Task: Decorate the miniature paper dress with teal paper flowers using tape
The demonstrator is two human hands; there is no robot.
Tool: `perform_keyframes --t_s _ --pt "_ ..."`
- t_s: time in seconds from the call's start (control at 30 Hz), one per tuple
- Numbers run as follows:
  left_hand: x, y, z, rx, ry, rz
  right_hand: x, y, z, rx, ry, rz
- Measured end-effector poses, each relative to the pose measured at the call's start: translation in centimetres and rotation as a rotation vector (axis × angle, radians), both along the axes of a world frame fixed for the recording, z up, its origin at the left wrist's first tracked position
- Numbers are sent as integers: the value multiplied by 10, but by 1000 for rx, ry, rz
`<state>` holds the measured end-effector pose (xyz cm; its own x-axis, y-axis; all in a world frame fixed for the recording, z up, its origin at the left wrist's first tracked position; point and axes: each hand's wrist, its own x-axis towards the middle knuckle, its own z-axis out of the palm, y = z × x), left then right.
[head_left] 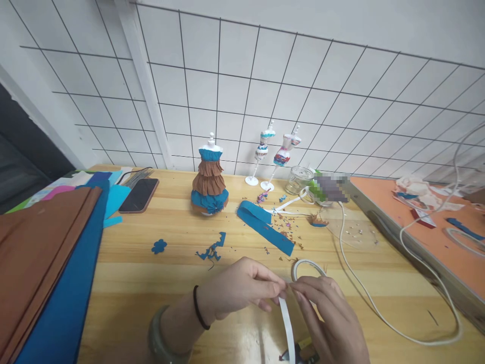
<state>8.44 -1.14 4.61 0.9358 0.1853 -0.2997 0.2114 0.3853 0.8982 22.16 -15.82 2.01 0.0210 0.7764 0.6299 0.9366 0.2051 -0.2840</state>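
Observation:
A narrow strip of white tape hangs down from the pinched fingertips of my left hand. My right hand is closed too, its thumb and fingertips pinching at the upper end of the strip, right beside the left fingers. What lies exactly between the fingertips is partly hidden. Just behind my right hand lies a roll of white tape, its near side covered by the fingers. Below the hands, a black-and-yellow tool shows only in part, so its kind is unclear.
A small dress form in blue and brown ruffles stands at the back, near two wrapped mini forms and a glass jar. Blue strip, blue flower, scraps, phone, stacked sheets and a white cable lie around.

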Motion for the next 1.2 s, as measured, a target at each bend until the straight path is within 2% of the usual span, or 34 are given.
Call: perform_keyframes --t_s 0.43,0.6,0.67,1.03,1.2 --pt "-3 0 8 68 -48 -65 0 -2 7 12 -14 38" --pt "-5 -1 15 324 -21 -83 1 1 7 -2 -61 35" --pt "-5 -2 15 379 -29 -83 1 2 6 -21 -63 37" --pt "2 -4 10 339 -35 60 -4 3 3 -140 49 96" --pt "3 -4 7 378 -3 58 -6 3 5 -189 258 93"
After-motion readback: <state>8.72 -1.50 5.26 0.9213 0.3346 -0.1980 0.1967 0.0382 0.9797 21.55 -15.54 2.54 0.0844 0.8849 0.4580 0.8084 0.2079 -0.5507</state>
